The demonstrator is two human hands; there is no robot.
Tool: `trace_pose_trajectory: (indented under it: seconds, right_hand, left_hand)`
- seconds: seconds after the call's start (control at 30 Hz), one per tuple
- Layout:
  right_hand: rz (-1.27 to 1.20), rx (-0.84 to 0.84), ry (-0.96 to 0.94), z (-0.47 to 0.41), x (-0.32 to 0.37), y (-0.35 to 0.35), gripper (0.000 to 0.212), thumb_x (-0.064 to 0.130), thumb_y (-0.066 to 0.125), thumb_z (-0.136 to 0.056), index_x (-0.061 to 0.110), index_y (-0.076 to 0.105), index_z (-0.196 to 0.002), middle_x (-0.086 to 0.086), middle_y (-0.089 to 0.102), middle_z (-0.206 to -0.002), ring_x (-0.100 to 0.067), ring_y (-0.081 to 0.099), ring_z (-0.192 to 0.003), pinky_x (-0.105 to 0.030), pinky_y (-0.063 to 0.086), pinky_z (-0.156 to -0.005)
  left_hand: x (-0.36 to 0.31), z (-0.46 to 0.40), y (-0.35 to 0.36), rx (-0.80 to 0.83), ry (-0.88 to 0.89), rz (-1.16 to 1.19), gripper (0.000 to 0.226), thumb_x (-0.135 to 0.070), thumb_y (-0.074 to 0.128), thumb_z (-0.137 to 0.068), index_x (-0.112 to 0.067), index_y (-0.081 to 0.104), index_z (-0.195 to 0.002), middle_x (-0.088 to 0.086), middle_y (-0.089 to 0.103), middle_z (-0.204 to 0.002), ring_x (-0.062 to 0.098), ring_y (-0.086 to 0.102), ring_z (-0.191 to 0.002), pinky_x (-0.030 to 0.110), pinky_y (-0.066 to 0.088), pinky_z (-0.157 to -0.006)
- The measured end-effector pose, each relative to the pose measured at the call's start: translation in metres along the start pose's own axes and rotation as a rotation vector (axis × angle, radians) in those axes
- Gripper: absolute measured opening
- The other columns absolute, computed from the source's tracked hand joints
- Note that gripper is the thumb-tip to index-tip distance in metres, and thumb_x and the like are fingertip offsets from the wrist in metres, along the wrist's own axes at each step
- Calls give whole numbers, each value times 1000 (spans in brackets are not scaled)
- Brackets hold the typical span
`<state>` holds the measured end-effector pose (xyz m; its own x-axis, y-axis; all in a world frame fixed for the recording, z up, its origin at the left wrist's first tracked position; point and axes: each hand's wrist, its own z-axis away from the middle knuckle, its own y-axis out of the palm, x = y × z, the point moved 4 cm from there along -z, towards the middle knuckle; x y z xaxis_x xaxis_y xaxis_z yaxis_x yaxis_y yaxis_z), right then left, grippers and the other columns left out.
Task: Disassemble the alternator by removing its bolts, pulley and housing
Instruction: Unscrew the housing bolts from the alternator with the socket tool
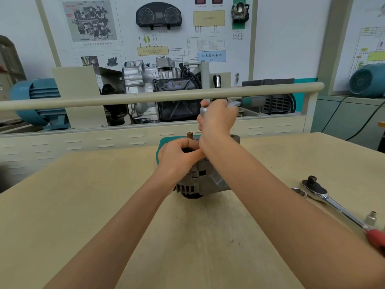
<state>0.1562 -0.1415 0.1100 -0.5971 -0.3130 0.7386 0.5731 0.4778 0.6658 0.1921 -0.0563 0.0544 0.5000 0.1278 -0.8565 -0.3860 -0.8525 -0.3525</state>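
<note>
Alternator (205,182), grey ribbed metal housing, upright under both hands

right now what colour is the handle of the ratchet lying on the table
Red, on the ratchet handle at the head view's right edge.

Both bare forearms reach in from the near edge and converge toward the middle, the right one crossing slightly over the left wrist. The left hand (179,155) sits lower and nearer, its fingers (188,143) curled round in a grip, thumb lying across toward the right wrist. The right hand (216,117) is raised farther off, back of the hand toward us, fingers wrapped closed round a tool handle.
</note>
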Motion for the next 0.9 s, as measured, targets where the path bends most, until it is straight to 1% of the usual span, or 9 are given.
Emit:
trace_pose_trajectory:
  seconds: [0.07,0.13,0.27,0.43,0.5,0.63,0.7,0.8,0.9]
  right_hand:
    - [50,98,122,-1,0,2,24,5,27,-96,4,49,-87,0,47,-57,-5,26,-27,-14,17,-30]
    - [124,223,264,-3,1,2,32,5,28,-93,10,46,-68,3,44,-52,-4,19,-26,-14,12,-31]
    - [122,453,420,-5,1,5,31,7,28,-95,14,42,-68,8,46,-45,-3,17,-25,-14,11,-30]
    - [118,405,355,-3,3,2,34,8,28,-96,14,44,-67,6,40,-56,-3,18,-26,-15,13,-28]
    - [112,274,253,-3,2,0,32,6,29,-95,12,47,-69,3,41,-58,-4,21,-26,-15,15,-30]
    - [37,-16,-19,1,1,-2,18,11,27,-101,12,43,-91,-1,52,-61,-6,36,-38,-16,26,-35]
    - [62,30,36,0,1,0,22,8,27,-98,6,47,-89,-1,50,-59,-6,30,-32,-16,22,-32]
    - [146,218,238,-3,2,3,33,5,26,-93,11,46,-67,3,43,-55,-5,19,-28,-14,13,-32]
    - [97,369,372,-6,0,4,33,6,25,-94,14,44,-68,7,45,-52,-3,17,-26,-14,11,-30]
  left_hand:
    - [-1,1,0,32,6,-11,2,-32,69,-77,-31,70,-77,-9,72,-86,18,64,-99,50,44,-100]
    - [-1,1,0,83,2,-15,18,-38,68,-82,-31,73,-98,-12,72,-98,13,62,-106,46,42,-104]
    - [-1,1,-3,150,-14,31,27,-33,66,-88,-25,72,-113,-9,72,-107,11,63,-107,41,45,-104]
    - [0,1,-2,115,-34,78,24,-30,71,-83,-24,74,-106,-8,74,-101,13,66,-103,41,47,-101]
    - [1,1,-1,76,-45,75,23,-32,73,-80,-25,75,-102,-8,74,-99,13,65,-103,42,47,-100]
    - [4,-2,0,2,-70,62,8,-24,72,-80,-28,75,-87,-4,74,-91,22,65,-102,46,49,-97]
    - [3,-2,1,9,-53,44,6,-28,71,-80,-29,74,-85,-4,74,-91,22,64,-104,47,47,-99]
    - [1,-1,0,81,-37,31,23,-36,69,-82,-26,75,-102,-7,74,-100,16,63,-107,45,43,-104]
    - [2,-1,-3,164,-30,54,25,-32,67,-86,-26,73,-110,-9,73,-104,11,64,-105,42,45,-103]
